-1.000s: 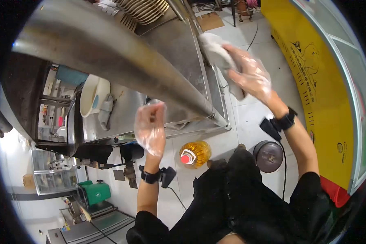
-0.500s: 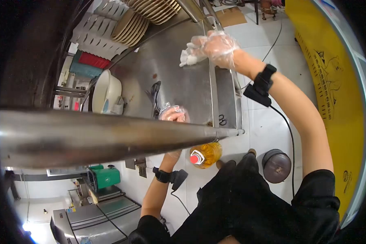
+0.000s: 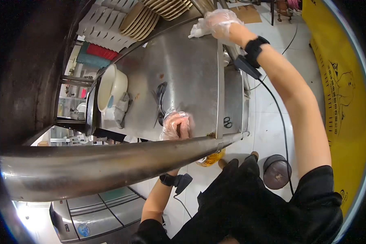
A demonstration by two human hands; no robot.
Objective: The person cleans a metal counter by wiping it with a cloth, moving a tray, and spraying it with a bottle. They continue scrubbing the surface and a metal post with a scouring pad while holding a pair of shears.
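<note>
One cloth (image 3: 199, 30) in right hand (image 3: 222, 21); lettering (image 3: 328, 96) on yellow panel (image 3: 347, 126) illegible.

Yellow panel (image 3: 313, 30): column of dark Chinese characters (image 3: 328, 101), too small to read with certainty; line-drawn bear (image 3: 345, 85) alongside; dark emblem (image 3: 343, 197) lower down, wording illegible. Steel refrigerator (image 3: 94, 223): round blue sticker (image 3: 83, 230), illegible. Stool (image 3: 272, 168): pale mark (image 3: 279, 177) on seat, undecipherable.

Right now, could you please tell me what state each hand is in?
Left hand: loosely curled; whether it is fully closed cannot be told.
Right hand: closed, holding a white cloth.
</note>
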